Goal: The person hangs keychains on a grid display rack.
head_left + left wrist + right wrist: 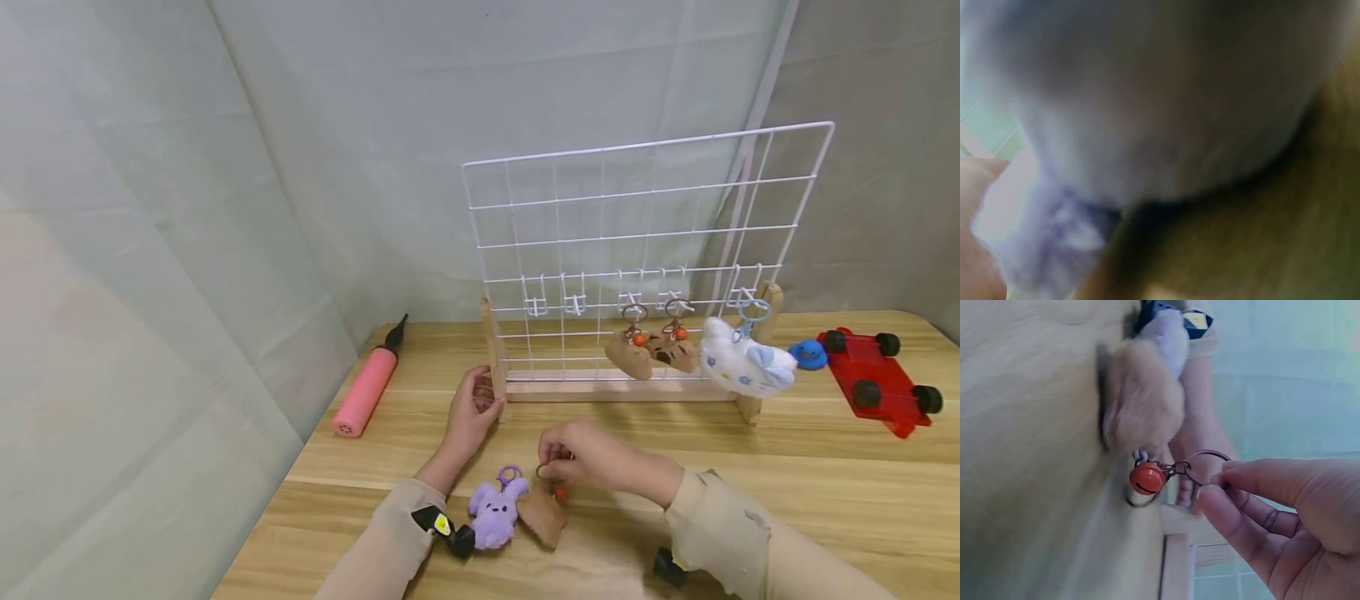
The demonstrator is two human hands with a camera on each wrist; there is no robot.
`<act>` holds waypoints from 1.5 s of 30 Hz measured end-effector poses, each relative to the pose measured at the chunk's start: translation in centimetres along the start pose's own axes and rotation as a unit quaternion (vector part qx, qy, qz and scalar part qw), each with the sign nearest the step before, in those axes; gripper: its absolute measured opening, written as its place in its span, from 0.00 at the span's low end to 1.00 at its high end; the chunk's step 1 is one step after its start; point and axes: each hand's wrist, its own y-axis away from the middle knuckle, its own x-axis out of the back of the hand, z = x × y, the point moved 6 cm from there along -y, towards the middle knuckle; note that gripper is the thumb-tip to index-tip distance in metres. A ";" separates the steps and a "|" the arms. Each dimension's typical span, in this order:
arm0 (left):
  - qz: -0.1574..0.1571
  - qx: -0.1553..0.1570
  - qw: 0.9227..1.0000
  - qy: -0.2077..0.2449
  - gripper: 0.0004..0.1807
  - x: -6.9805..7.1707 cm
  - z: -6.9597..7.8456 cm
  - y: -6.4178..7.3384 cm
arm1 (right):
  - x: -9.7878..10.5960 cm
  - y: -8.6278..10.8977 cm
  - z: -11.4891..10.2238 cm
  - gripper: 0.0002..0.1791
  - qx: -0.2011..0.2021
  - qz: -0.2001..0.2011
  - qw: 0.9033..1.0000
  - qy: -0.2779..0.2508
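My right hand (588, 454) pinches the dark ring (1207, 455) of a brown plush keychain (543, 515) between thumb and fingers. An orange bell (1147, 479) hangs from its chain, and the plush body trails near the tabletop. My left hand (471, 421) grips the foot of the rack's left wooden post (492, 354), thumb on the near side. Beside the brown plush, close to my left wrist, lies a purple bunny plush keychain (495, 512) with a purple ring. Blurred purple plush (1054, 231) fills much of the left wrist view.
The white wire grid rack (648, 152) stands on a wooden base with several white hooks. Two brown plush keychains (628, 354) and a white plush with blue bow (742, 358) hang at its right. A pink pump (366, 392), blue duck (808, 355) and red toy car (877, 375) flank it.
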 end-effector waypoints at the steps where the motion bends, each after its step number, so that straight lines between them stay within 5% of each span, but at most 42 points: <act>1: 0.000 0.001 1.000 -0.001 0.26 0.0 0.1 0.0 | 0.3 0.0 -0.2 0.05 0.004 0.004 1.000 0.007; 13: -0.003 0.005 1.000 0.002 0.27 0.1 0.1 -0.2 | 4.3 0.1 -2.3 0.03 0.031 0.038 0.997 0.054; 20: 0.006 0.006 1.000 0.004 0.29 -0.2 -3.2 -1.0 | 6.5 -0.1 -2.8 0.02 0.022 0.034 0.998 0.041; 27: 0.007 -0.003 1.000 0.002 0.29 -0.3 -3.8 -0.9 | 8.8 -0.5 -3.9 0.05 0.039 0.042 0.995 0.085; 31: 0.006 0.006 1.000 -0.001 0.30 -0.5 -3.9 -0.7 | 10.3 -0.8 -4.1 0.05 0.015 0.040 0.996 0.084; 36: 0.005 0.008 1.000 0.005 0.30 -0.5 -3.3 -0.6 | 12.3 -1.2 -4.3 0.04 -0.009 0.049 0.995 0.085; 45: -0.001 0.005 1.000 0.006 0.27 0.0 0.1 0.1 | 15.5 -1.4 -4.2 0.04 -0.066 0.069 0.991 0.093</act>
